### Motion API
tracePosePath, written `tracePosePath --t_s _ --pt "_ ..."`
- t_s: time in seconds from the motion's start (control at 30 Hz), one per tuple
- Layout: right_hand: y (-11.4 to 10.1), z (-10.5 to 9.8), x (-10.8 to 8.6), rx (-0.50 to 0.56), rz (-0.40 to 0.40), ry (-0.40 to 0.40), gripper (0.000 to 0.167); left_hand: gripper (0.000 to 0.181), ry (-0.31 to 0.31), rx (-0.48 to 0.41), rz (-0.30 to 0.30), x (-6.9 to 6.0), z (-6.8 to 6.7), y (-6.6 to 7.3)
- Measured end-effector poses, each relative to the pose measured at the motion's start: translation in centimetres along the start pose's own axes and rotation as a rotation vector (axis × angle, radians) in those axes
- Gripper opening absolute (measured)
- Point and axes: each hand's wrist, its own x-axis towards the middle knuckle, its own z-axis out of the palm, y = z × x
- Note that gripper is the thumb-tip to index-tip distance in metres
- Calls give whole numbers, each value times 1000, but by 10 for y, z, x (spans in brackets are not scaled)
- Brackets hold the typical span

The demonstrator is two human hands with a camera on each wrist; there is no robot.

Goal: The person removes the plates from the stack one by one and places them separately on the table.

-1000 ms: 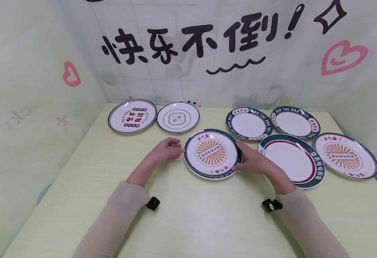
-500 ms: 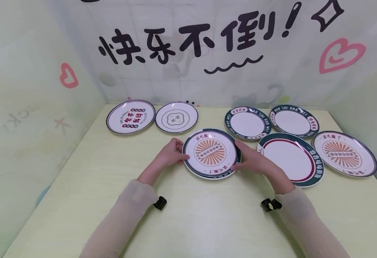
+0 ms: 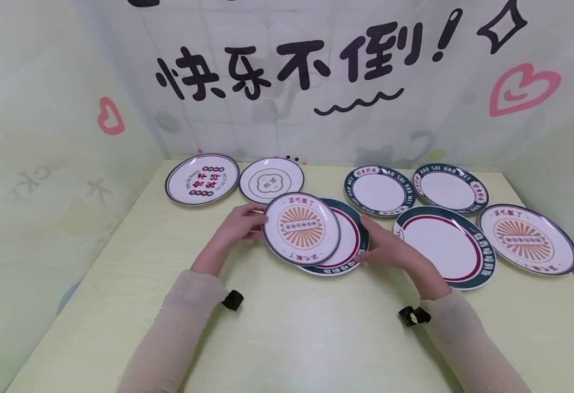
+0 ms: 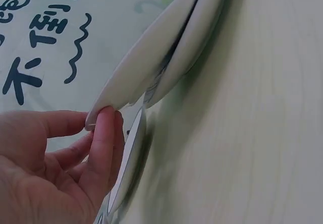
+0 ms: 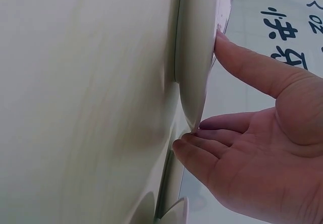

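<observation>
My left hand (image 3: 239,225) pinches the left rim of a round white plate with an orange sunburst (image 3: 302,227). In the left wrist view, thumb and fingers take that plate's edge (image 4: 113,95), which is tilted and lifted off the plate below at this side. Partly covered underneath is a green-rimmed plate with a red ring (image 3: 352,233). At its right side my right hand (image 3: 384,243) holds the rim, thumb and fingers spread apart along the edge. The right wrist view shows the right fingertips bent at the edge of this plate (image 5: 194,77).
A plate with red lettering (image 3: 202,180) and a small flower-motif plate (image 3: 271,181) lie at the back left. Two green-rimmed plates (image 3: 379,191) lie back right. Nearer are a red-ringed green plate (image 3: 441,245) and a second sunburst plate (image 3: 527,240). Printed walls enclose the table (image 3: 311,338).
My left hand has reached the stacked plates, taken the sunburst plate's rim and drawn it left and up, uncovering part of the green-rimmed plate. The right hand has stayed at the rim.
</observation>
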Motion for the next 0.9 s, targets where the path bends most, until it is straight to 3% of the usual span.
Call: tracePosePath --t_s 0.23,0.5,0.77,0.9 --pt "-1 1 0 5 1 -1 98 50 65 -104 -48 -15 -47 -10" --pt "-2 0 -1 0 10 1 98 56 101 -114 -83 -27 -89 -29" --pt "0 -1 -1 -5 6 -2 98 57 93 -133 -95 -32 -113 -49" --pt "2 -2 0 -9 8 -4 98 58 77 -99 -107 -35 -120 -54"
